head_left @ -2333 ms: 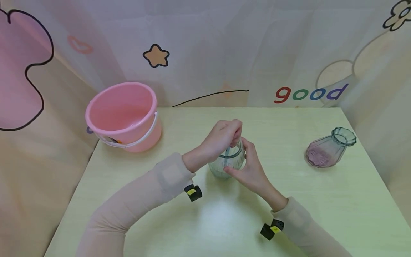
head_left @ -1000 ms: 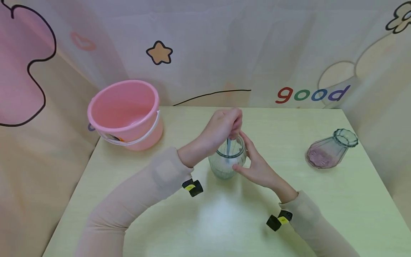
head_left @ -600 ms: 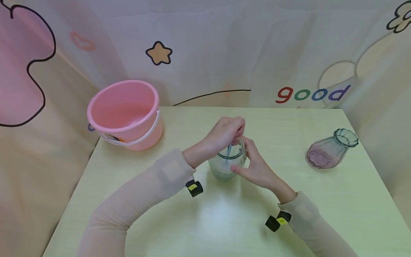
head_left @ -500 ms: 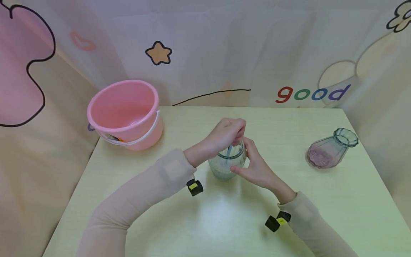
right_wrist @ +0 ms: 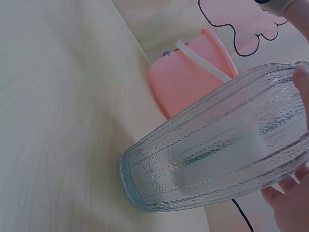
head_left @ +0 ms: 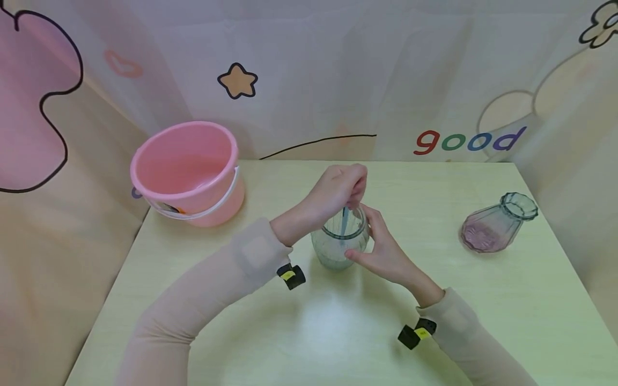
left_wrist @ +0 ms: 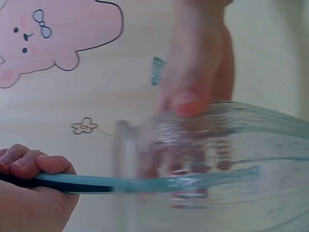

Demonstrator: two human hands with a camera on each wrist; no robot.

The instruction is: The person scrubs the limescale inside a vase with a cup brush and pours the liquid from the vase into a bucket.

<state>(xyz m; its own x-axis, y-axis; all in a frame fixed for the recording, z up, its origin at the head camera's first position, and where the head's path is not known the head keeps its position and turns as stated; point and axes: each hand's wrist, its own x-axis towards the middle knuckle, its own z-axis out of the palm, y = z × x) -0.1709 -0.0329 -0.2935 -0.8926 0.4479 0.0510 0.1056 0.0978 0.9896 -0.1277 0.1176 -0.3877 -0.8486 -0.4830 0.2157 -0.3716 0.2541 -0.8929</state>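
Ribbed glass vase (head_left: 330, 256): clear w/ greenish tint, mouth up, base on tabletop (head_left: 309, 332), R hand (head_left: 379, 251) gripping its side. Teal handle (left_wrist: 89, 182), dark along 1 side, runs thru the mouth; L hand (head_left: 334, 194) holds its upper end. Pale blocky shape (right_wrist: 224, 157) inside, ID unclear thru glass.

A pale wood-grain tabletop (head_left: 232, 348) catches a soft patch of reflected light (head_left: 333, 321) near its middle. Behind it hangs a creased pale fabric backdrop (head_left: 314, 69), printed with an orange star (head_left: 237, 81), multicoloured lettering reading "good" (head_left: 469, 141) and a black-outlined flower (head_left: 600, 24).
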